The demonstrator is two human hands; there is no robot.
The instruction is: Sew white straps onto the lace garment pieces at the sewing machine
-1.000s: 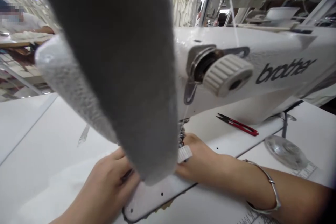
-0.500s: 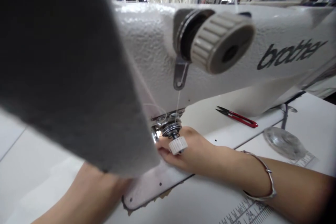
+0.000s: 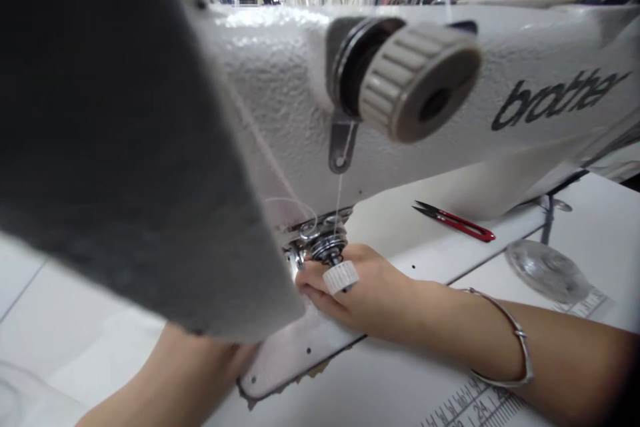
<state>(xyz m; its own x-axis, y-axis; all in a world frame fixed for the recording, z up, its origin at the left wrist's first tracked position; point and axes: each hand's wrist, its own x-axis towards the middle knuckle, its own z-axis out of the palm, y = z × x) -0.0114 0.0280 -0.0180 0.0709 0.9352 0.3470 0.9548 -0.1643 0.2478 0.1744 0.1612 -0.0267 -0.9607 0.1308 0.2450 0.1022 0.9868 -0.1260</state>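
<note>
A white Brother sewing machine fills the view, its grey head end very close to the camera. My right hand lies on the machine bed under the arm, fingers reaching toward the needle area behind a small white knob; a silver bangle circles that wrist. My left forearm comes in from the bottom left, and my left hand is hidden behind the grey head end. A thin white thread runs down from a metal guide. What the fingers touch cannot be made out.
Red thread snips lie on the bed behind my right hand. A clear plastic disc sits at the right on the white table, which has a printed ruler at the front edge. Thread stands and hanging fabric are in the background.
The camera has dropped and come closer to the machine, so the head end now hides my left hand, which was seen on the bed a second ago. My right hand has stayed in place.
</note>
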